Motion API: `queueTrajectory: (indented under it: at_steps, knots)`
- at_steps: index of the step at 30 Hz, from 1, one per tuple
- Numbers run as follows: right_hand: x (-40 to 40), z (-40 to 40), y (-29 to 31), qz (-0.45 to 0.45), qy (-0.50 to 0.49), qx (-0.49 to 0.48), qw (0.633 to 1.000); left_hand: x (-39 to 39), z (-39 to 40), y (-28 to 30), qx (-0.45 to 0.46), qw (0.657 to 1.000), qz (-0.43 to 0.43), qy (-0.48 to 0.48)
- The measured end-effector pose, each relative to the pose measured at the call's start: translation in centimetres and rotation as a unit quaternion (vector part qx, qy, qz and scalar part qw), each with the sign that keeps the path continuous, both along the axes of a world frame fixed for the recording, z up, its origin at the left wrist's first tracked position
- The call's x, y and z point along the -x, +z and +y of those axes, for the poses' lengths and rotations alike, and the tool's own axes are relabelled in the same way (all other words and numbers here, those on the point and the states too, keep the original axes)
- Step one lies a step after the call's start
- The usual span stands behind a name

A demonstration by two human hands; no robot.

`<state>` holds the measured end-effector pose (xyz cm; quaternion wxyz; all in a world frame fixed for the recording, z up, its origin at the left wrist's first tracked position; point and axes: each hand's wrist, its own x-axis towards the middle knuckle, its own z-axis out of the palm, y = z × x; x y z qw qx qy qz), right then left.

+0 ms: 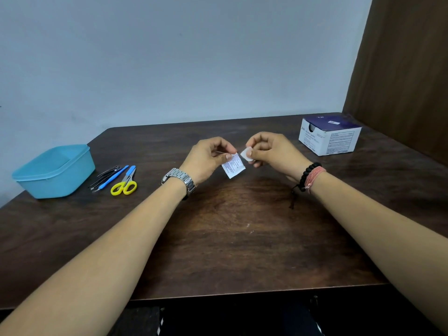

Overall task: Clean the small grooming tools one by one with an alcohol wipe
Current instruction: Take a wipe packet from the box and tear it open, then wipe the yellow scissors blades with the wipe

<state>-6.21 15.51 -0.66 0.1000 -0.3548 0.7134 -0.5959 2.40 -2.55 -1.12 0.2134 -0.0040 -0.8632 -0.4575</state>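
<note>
While left hand (210, 156) pinches sachet (233, 167), right hand (269, 151) pinches wipe (246, 154).

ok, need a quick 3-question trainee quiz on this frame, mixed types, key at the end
1. True or false: the scissors lie inside the blue tub.
2. Which hand holds the white wipe pad? A) left B) right C) neither
3. Fill in: the left hand pinches the torn ____.

Key:
1. False; they lie on the table, right of the tub in the view.
2. B; the right hand pinches it.
3. Sachet.
</note>
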Motion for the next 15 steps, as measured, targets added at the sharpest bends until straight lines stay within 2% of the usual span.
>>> queueTrajectory:
  at_steps: [2, 4, 9, 12, 15]
  knots:
    - [0.0, 0.0, 0.1, -0.013, -0.001, 0.02, 1.0, -0.2, -0.4, 0.4, 0.068, 0.997, -0.006, 0.043]
    - [0.0, 0.0, 0.2, -0.024, 0.008, 0.037, 0.999, -0.4, -1.1, 0.6, 0.094, 0.992, -0.008, 0.08]
    - [0.0, 0.0, 0.1, -0.013, 0.014, 0.042, 0.999, -0.6, -3.9, 1.5, 0.094, 0.977, 0.01, 0.194]
    - [0.0, -0.2, -0.1, -0.028, 0.014, 0.048, 0.998, -0.7, -6.8, 2.6, 0.054, 0.969, 0.003, 0.243]
    - [0.2, -0.5, -0.4, -0.033, 0.011, 0.043, 0.998, -0.8, -9.8, 3.4, 0.061, 0.956, 0.0, 0.286]
